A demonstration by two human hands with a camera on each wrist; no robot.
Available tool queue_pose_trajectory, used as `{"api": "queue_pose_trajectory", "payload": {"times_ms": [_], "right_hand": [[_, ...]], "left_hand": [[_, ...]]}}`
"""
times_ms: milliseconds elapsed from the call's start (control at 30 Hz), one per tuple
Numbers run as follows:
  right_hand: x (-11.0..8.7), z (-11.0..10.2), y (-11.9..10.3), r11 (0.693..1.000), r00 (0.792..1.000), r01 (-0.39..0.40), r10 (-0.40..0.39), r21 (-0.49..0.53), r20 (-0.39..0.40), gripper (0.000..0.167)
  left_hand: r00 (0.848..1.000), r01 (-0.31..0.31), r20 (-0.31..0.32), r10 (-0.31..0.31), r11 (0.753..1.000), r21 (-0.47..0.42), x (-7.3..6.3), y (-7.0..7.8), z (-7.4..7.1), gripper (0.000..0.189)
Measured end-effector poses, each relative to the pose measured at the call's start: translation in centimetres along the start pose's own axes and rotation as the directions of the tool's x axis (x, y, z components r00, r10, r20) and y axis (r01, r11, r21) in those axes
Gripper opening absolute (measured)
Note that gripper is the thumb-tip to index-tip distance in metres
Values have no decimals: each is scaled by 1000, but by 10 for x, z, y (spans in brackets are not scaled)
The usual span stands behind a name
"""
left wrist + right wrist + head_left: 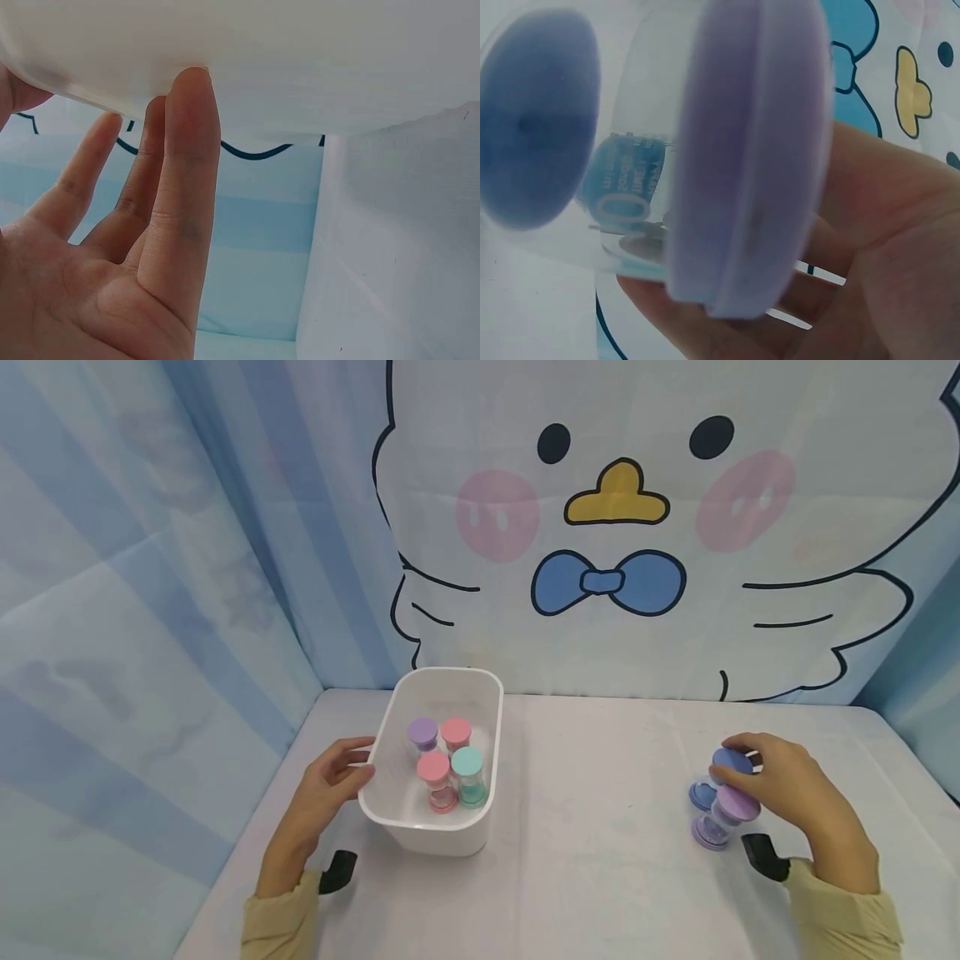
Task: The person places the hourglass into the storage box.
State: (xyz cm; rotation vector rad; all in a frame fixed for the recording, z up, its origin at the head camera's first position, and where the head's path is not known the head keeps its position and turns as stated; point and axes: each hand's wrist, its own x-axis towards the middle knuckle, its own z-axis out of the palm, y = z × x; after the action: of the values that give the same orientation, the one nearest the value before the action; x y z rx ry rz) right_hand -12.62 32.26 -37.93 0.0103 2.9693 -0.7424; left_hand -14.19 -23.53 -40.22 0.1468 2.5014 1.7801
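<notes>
My left hand (322,789) is at the left side of a white plastic bin (427,839), fingertips against its outer wall and thumb at the rim. In the left wrist view the fingers (191,150) look nearly straight. On the right, my right hand (783,781) pinches the blue cap of a blue sand timer (732,761) between thumb and fingers. A purple sand timer (738,803) stands just in front of it, close under the hand. In the right wrist view the purple cap (757,165) hides part of the fingers.
Inside the bin stand a purple timer (423,732), two pink timers (433,767) and a teal timer (468,762). A white cloth covers the table (600,860). Behind it hangs a curtain (600,652) with a cartoon print, and another curtain (135,652) closes the left side.
</notes>
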Motion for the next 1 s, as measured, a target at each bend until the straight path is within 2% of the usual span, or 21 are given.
{"api": "queue_pose_trajectory", "payload": {"times_ms": [267,500,733,1000], "right_hand": [[-2,-2,-2,999,999,16,-17,-31,-42,64],[-5,-7,-10,998,993,46,-50,-44,-109,64],[-8,-10,-18,999,992,24,-28,-39,-121,66],[-9,-14,-26,995,975,98,-103,-35,-195,61]], "left_hand": [[1000,-19,2,19,1000,3,0,-1,-1,45],[1000,-15,1,15,1000,2,0,-2,0,46],[1000,-20,4,20,1000,7,1,-1,0,46],[1000,-18,4,18,1000,7,0,-2,0,46]]}}
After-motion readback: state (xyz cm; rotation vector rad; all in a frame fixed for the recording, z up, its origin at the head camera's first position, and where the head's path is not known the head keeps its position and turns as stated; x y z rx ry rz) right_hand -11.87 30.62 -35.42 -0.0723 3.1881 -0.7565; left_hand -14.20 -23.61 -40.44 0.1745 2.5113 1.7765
